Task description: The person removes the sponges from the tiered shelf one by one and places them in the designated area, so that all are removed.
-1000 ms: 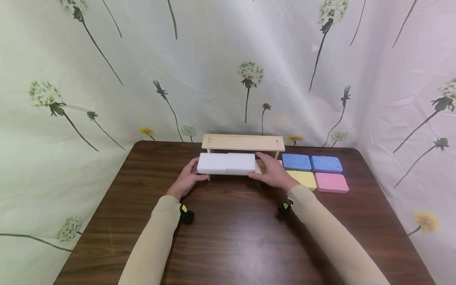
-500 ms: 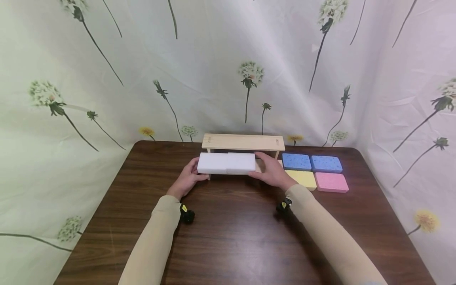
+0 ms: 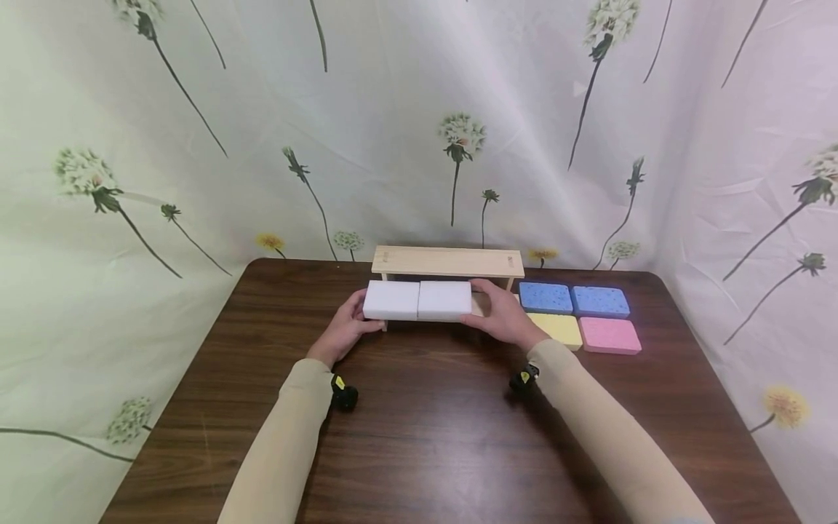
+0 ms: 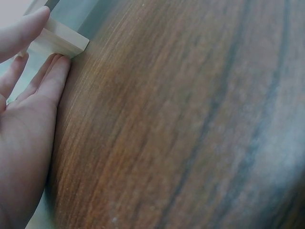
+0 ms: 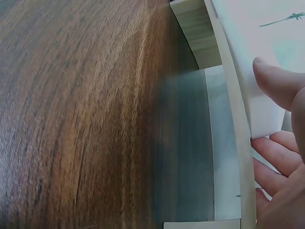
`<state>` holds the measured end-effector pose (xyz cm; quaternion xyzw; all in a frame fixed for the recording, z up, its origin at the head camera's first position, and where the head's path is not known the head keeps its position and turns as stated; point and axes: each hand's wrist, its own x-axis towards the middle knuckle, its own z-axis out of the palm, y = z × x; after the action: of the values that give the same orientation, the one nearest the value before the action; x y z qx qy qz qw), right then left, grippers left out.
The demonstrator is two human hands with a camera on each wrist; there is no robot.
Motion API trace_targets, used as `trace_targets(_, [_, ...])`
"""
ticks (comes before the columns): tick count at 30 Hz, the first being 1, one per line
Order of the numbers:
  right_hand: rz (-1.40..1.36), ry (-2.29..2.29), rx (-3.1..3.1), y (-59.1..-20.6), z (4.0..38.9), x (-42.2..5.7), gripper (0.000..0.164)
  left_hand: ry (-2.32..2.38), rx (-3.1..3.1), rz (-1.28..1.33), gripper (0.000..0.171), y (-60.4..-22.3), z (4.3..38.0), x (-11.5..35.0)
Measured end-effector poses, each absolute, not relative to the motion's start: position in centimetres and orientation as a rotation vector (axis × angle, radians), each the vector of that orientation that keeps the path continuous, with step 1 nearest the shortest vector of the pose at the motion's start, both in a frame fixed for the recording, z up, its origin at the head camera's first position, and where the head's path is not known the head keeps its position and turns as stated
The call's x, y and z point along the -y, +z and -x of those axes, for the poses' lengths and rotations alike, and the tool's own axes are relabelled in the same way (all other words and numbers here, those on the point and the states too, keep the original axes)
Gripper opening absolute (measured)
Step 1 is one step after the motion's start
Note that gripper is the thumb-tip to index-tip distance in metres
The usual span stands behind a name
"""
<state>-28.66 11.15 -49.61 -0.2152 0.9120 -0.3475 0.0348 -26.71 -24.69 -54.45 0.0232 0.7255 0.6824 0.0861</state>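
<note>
Two white sponges, plain smooth blocks, lie side by side on the lower tier of a light wooden two-tier rack. My right hand grips the right white sponge at its right end, fingers behind and thumb in front. In the right wrist view that thumb lies against the sponge, with fingertips at its end. My left hand holds the rack's left end, thumb at the front leg and fingers round the side, beside the left sponge. In the left wrist view its fingers meet the wooden leg.
Two blue sponges, a yellow sponge and a pink sponge lie right of the rack, close to my right wrist. A flower-print curtain hangs behind the dark wooden table.
The right white sponge has shifted slightly right and now sits level with the left one, a thin seam between them. My right hand moved slightly right with it; my left hand stayed put.
</note>
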Motion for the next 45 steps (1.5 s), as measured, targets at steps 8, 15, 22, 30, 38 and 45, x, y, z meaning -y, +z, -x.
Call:
trace_targets(8, [0.678, -1.112, -2.793, -49.2, 28.3, -11.8, 0.088, 2.04, -2.157, -0.063, 0.087, -54.3, 26.8, 24.6])
trace_targets(15, [0.684, -1.141, -2.807, -48.8, 27.5, -12.3, 0.087, 2.011, -2.178, -0.051, 0.089, -54.4, 26.8, 24.6])
trace_targets(22, [0.695, -1.164, -2.8, -48.2, 26.7, -12.9, 0.084, 2.006, -2.194, -0.04, 0.089, -54.6, 26.8, 24.7])
trace_targets(30, [0.696, -1.212, -2.791, -47.7, 25.7, -14.0, 0.082, 2.027, -2.193, -0.068, 0.088, -55.0, 27.0, 24.7])
trace_targets(38, [0.614, -1.257, -2.76, -47.8, 24.1, -16.0, 0.087, 2.042, -2.181, -0.061, 0.088, -55.1, 26.9, 24.9])
trace_targets(45, [0.602, -1.258, -2.795, -48.1, 22.8, -17.9, 0.088, 2.069, -2.162, -0.086, 0.089, -54.9, 26.8, 24.8])
